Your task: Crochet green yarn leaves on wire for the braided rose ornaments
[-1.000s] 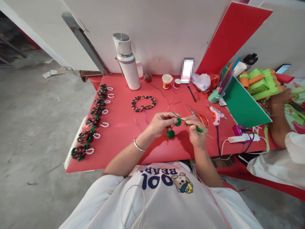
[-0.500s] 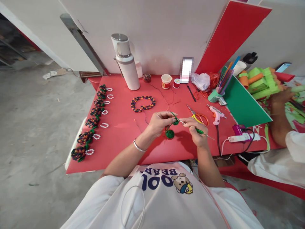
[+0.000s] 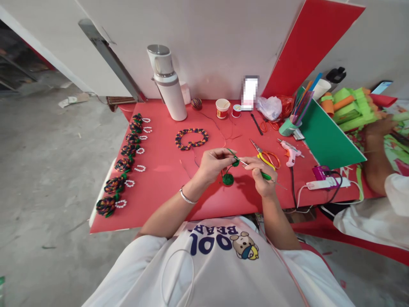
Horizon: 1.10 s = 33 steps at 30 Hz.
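Observation:
Over the red table [image 3: 166, 192], my left hand [image 3: 214, 164] pinches a small green crochet piece [image 3: 235, 162], with a strand of green yarn running over its fingers. My right hand [image 3: 262, 174] is closed round a crochet hook [image 3: 266, 175] with a green grip. The hook's metal tip reaches left to the green piece. Just below the hands lies a green yarn ball [image 3: 228, 179]. Behind my left hand, a multicoloured crocheted strip [image 3: 191, 139] is curled into a ring. Scissors [image 3: 265, 154] with yellow and orange handles lie beyond my right hand.
Several yarn flowers [image 3: 115, 185] with bead loops line the left edge. A white thermos [image 3: 172, 96], a paper cup [image 3: 223, 108] and a thread spool [image 3: 236, 111] stand at the back. A pink glue gun [image 3: 291, 153] and power strip [image 3: 327, 183] lie right. A co-worker's arm [image 3: 377, 153] is at far right.
Both hands stay almost in place, with the hook still at the green piece. My right hand has shifted very slightly left. The view has moved a little.

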Tool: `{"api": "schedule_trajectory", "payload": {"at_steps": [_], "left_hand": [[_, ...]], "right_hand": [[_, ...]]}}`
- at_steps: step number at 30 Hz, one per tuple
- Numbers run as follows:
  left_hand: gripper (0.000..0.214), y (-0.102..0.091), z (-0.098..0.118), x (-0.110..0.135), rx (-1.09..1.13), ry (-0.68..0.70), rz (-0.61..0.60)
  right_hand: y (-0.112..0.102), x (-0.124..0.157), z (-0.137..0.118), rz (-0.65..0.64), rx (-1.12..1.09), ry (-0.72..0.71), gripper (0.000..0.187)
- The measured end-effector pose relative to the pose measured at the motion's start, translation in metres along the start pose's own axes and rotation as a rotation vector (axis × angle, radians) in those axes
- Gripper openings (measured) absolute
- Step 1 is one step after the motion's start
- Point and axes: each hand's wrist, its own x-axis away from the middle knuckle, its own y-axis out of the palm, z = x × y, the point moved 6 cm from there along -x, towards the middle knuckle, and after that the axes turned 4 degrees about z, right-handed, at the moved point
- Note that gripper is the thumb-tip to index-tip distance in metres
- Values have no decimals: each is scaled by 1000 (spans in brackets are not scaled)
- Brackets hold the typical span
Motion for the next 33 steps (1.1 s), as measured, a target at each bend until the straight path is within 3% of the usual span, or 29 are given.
{"api": "schedule_trajectory", "payload": {"at_steps": [14,17,23,33], "left_hand": [[29,0,-5,-2,-12,66,-6],[22,-3,-4,-1,-113,144,31],[7,-4,6,7,-463,449,125],[12,-10,6,6,-557,529,187]], "right_hand": [[1,-2,-6,-33,95,-16,21],[2,-4,-10,-59,146,-12,20],[6,-5,-14,-52,180,-8,20],[23,0,-18,-17,276,-58,19]]}}
